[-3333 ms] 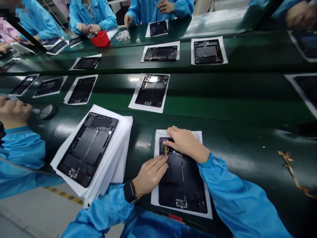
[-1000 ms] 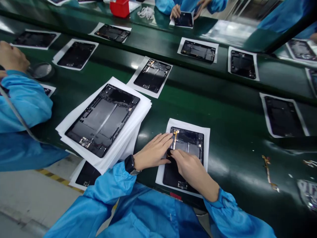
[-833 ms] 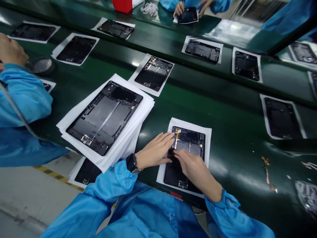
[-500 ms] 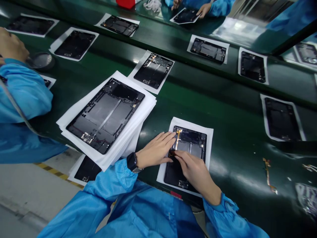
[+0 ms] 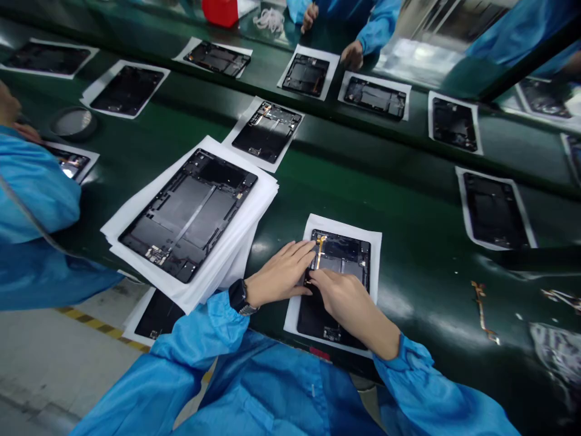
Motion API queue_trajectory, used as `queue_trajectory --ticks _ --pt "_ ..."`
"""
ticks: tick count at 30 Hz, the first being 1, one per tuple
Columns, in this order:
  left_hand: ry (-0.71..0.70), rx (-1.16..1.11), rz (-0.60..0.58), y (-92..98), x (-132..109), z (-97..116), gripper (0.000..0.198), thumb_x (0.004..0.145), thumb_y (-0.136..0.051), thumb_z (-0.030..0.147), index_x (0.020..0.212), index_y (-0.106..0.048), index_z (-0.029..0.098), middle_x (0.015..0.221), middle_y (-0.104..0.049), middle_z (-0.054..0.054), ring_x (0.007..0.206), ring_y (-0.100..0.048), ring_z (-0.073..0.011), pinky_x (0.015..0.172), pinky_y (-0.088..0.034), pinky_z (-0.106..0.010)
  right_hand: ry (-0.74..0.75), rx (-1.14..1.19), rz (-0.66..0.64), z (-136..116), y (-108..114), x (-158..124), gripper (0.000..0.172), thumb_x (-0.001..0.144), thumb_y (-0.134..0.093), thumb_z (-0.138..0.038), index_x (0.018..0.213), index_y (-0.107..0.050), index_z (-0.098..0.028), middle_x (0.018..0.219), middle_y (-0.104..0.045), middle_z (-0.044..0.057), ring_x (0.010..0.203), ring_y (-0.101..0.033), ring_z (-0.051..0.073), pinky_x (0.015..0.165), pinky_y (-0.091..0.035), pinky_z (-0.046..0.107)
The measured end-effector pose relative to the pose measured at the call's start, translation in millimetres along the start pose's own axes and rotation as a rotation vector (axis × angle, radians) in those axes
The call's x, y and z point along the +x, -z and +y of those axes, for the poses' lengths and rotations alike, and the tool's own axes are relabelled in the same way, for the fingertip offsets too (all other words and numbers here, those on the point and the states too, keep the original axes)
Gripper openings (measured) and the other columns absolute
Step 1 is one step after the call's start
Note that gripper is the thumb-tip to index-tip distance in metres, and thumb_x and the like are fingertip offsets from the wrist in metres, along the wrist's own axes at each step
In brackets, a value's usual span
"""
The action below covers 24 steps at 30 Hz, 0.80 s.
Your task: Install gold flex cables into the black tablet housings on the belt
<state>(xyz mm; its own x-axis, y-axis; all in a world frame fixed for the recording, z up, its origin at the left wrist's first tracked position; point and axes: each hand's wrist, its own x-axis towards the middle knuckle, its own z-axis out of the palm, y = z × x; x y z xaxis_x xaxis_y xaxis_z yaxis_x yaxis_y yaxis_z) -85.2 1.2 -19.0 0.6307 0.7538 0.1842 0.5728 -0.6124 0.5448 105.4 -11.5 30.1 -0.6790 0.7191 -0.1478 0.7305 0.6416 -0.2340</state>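
Observation:
In the head view, a black tablet back housing (image 5: 313, 315) lies on a white sheet (image 5: 376, 257) right in front of me. A gold flex cable (image 5: 320, 251) runs along its upper left side. My left hand (image 5: 278, 275) lies open at the housing's left edge, fingers stretched out and their tips on the rim beside the cable. My right hand (image 5: 351, 304) reaches over the housing from the right. Its thumb and fingers pinch at the lower end of the flex cable, and the fingertips partly hide that end.
Left of my hands stands a stack of white sheets (image 5: 267, 197) with a larger-looking tablet housing (image 5: 181, 212) on top. A loose flex cable (image 5: 482, 312) and a clear plastic bag (image 5: 556, 354) lie at right. Several housings line the green bench (image 5: 399, 200). Co-workers sit left and opposite.
My right fingertips have shifted slightly up along the flex cable. My left hand stays put. Across the bench, a co-worker has set down a housing on its sheet. The view has moved slightly.

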Motion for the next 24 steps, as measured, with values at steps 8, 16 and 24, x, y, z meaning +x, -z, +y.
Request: queue_trajectory --ticks 8,16,24 --pt "-0.016 0.011 0.01 0.8 0 0 0.093 0.07 -0.084 0.039 0.142 -0.033 0.012 0.15 -0.038 -0.023 0.144 -0.031 -0.0331 0.117 -0.031 -0.051 -0.04 -0.044 0.003 5 1 -15 0.02 0.092 -0.044 -0.004 0.096 -0.059 -0.016 0.086 -0.068 0.005 0.072 -0.065 0.019 0.059 -0.04 0.028" --pt "-0.013 0.01 0.001 1.5 0 1 0.09 0.072 -0.083 0.04 0.142 -0.033 0.014 0.15 -0.037 -0.022 0.144 -0.031 -0.033 0.117 -0.03 -0.051 -0.072 -0.086 -0.057 8 3 -9 0.02 0.091 -0.045 -0.002 0.096 -0.058 -0.016 0.087 -0.068 0.005 0.072 -0.065 0.019 0.059 -0.038 0.029" --pt "-0.006 0.037 -0.04 2.0 2 0 0.086 0.076 -0.079 0.043 0.142 -0.034 0.011 0.151 -0.036 -0.022 0.144 -0.03 -0.0325 0.118 -0.03 -0.049 -0.005 -0.082 -0.015 -4 -1 1 0.024 0.085 -0.046 0.004 0.087 -0.059 -0.016 0.082 -0.068 0.006 0.07 -0.066 0.019 0.058 -0.04 0.027"
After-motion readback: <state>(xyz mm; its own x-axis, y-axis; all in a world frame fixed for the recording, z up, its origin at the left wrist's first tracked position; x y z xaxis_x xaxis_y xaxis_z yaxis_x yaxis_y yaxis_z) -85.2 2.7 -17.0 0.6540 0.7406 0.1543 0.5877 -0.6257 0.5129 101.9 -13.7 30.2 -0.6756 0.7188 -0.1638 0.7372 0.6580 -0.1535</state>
